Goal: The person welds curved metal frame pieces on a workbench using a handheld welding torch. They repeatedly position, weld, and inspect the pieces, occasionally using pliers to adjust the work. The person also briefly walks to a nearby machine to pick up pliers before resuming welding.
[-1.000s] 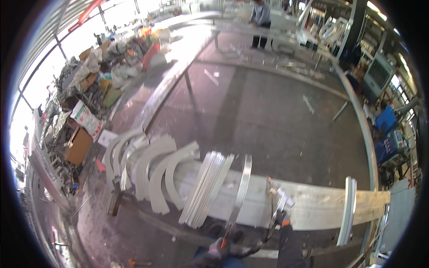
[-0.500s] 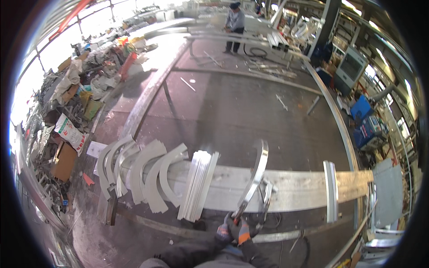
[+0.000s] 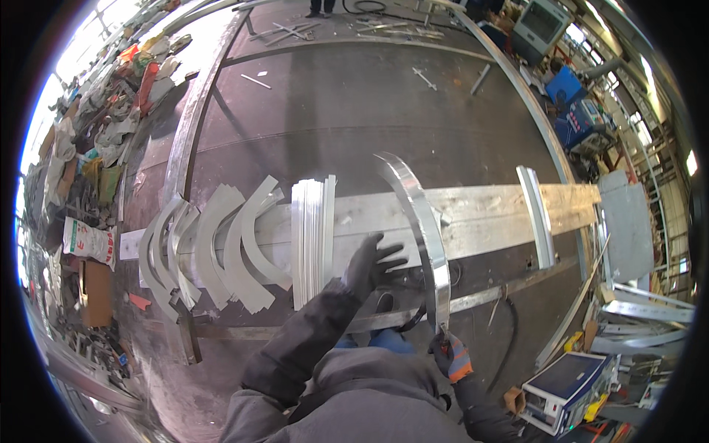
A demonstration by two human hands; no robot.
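Note:
A long curved shiny metal strip (image 3: 428, 232) arcs over the pale plank-like bench (image 3: 480, 221), its near end at my right hand (image 3: 452, 356). That hand, in a grey and orange glove, is closed at the strip's end; a small red piece shows between the fingers, too small to name. My left hand (image 3: 371, 264), in a dark glove, is open with fingers spread, left of the strip and apart from it. Beside it on the bench lies a bundle of straight ribbed metal profiles (image 3: 312, 240). Several curved flat metal pieces (image 3: 236, 255) overlap farther left.
Another short metal profile (image 3: 535, 216) lies across the bench's right part. A black cable (image 3: 511, 343) trails on the floor. A blue and white machine box (image 3: 565, 391) stands at lower right. Scrap and bags (image 3: 88, 240) pile up along the left. Far off, a person's legs (image 3: 321, 9) show.
My left hand has come off the strip's near end and opened to the left. The strip and my right hand have swung rightward. The view has tipped downward.

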